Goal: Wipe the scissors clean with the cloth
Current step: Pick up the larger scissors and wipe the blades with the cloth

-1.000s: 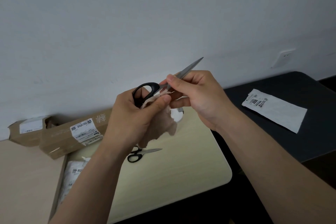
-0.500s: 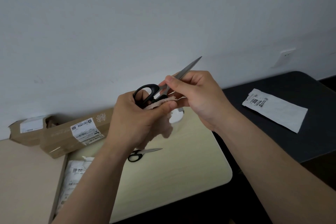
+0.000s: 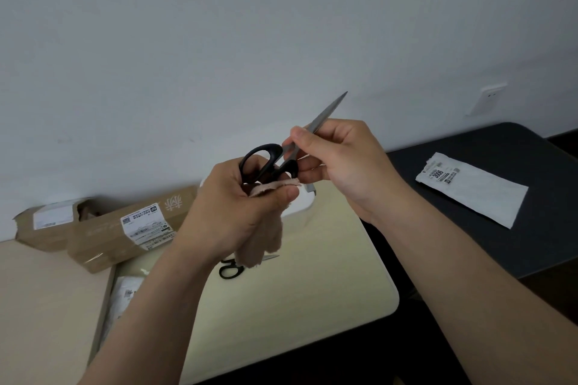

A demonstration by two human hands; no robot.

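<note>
While I wipe, scissors (image 3: 271,160): held up between my hands above the table (image 3: 312,306), black handles left, closed blades pointing far and right.
Right hand (image 3: 341,162): thumb and fingers pinching the blades near the pivot.
Left hand (image 3: 231,216): thumb pressing the cloth (image 3: 272,237) against the handles' underside; the rest hangs down.
Change: a second ago the cloth sat at the blade base; it has slid onto the handles.
Meaning: handles are getting their turn; blade tips, I judge, remain to wipe.
Around: second pair (image 3: 233,269) on the table beneath, boxes (image 3: 125,228) far left, packet (image 3: 475,194) right.
</note>
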